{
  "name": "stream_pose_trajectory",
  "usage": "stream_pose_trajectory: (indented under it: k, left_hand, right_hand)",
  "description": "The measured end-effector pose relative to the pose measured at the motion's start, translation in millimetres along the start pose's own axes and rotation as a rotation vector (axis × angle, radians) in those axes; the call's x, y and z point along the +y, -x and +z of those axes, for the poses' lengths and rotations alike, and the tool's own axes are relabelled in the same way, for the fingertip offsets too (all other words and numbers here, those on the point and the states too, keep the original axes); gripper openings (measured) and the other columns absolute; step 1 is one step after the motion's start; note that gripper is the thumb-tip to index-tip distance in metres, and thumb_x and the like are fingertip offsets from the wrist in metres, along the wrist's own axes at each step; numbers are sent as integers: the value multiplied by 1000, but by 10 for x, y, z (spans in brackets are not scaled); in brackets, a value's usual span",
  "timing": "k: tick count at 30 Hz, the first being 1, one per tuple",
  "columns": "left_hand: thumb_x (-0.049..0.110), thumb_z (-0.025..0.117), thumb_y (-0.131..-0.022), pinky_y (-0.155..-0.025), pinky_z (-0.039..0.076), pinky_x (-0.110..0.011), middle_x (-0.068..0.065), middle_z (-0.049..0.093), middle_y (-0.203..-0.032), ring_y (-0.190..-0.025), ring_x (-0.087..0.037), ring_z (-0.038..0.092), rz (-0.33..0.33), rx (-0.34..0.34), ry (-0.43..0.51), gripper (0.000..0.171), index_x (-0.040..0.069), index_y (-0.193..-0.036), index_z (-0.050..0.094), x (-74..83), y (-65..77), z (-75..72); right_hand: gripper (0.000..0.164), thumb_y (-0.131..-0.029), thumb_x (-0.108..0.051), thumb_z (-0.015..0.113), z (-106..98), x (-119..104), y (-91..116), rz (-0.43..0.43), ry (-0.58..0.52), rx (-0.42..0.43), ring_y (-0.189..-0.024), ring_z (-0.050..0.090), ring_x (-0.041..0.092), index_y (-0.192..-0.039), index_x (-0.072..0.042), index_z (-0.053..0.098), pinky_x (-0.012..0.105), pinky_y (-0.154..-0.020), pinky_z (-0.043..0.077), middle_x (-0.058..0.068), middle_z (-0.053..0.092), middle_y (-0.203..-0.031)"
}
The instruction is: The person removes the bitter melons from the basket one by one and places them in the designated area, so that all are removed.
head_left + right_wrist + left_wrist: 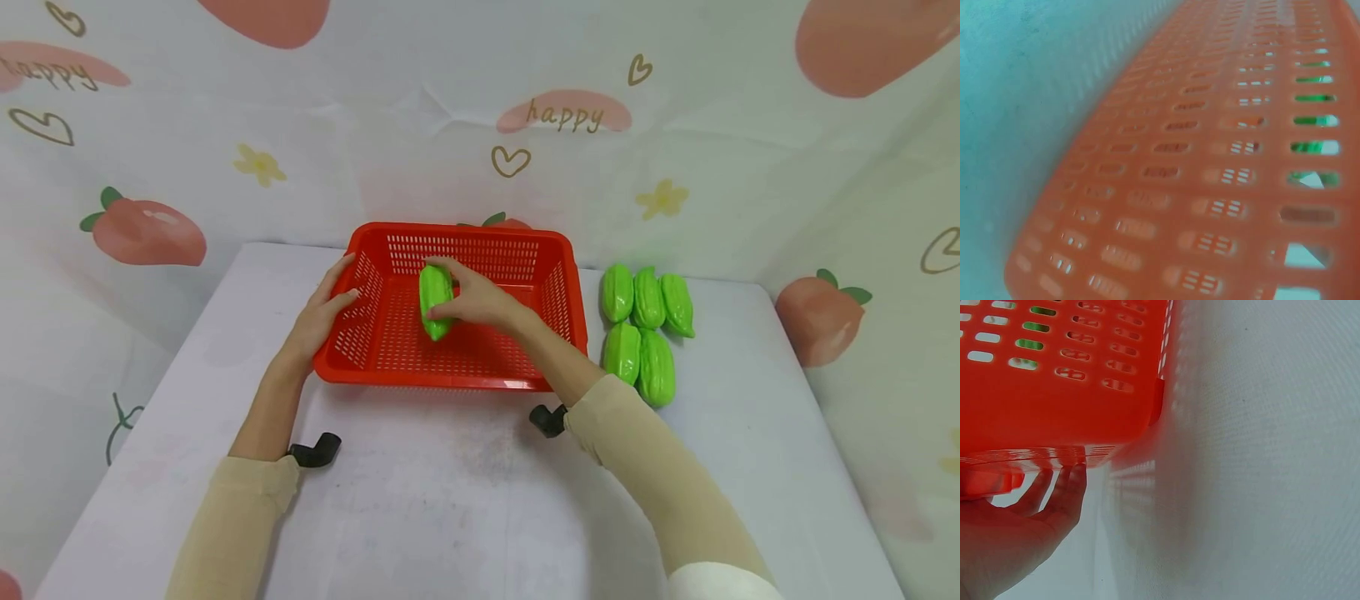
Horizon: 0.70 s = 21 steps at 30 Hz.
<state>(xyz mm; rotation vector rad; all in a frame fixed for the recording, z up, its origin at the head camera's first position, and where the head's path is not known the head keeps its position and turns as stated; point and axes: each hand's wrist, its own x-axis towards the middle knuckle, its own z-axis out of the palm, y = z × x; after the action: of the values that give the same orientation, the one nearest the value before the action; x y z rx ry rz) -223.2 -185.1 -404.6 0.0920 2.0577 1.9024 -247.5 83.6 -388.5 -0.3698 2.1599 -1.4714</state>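
A glossy green star fruit [436,300], ridged and pointed at its lower end, is upright in the head view over the inside of the red basket [465,382]. My right hand [480,298] pinches it from the right, thumb near the lower end and fingers at the top. On the basket's left side, my left hand [318,321] holds the rim. In the left wrist view, the fingers of the left hand [1019,528] reach up against the outer wall of the basket [1054,412]. Only the basket's slotted side [1172,150] fills the right wrist view, with green showing through; the right hand is hidden there.
Several more green star fruits [648,297] lie in two rows on the white table [442,500], right of the basket. Behind the table hangs a printed cloth [420,183]. Black wrist camera pieces [318,450] show beside both forearms.
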Motion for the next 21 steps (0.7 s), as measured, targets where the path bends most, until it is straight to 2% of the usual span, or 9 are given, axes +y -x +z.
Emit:
stream_pose_trajectory:
  k: [7,16,21]
  left_hand:
    - [20,38,-107,-82,55,-33,-15,21,-158,-118,-34,45,0,-4,19,60,34,-160,15,13,15,3]
    - [22,38,-107,-81,55,-32,-12,23,-157,-117,-32,45,2,7,21,58,39,-159,17,-147,-98,-67]
    - [20,38,-107,-80,55,-32,-15,22,-157,-116,-32,46,10,-2,31,59,35,-160,16,-64,-44,-27]
  right_hand:
    - [83,-85,-14,78,-106,8,92,3,-26,40,-114,49,30,-154,-21,32,38,-85,55,13,45,-133]
    - [84,-87,-13,75,-256,83,224,-24,-20,80,-118,47,29,-156,-23,30,37,-86,54,12,45,-135]
    - [83,-87,-13,75,-311,99,313,-32,-12,109,-118,48,30,-157,-24,30,37,-86,54,12,45,-137]
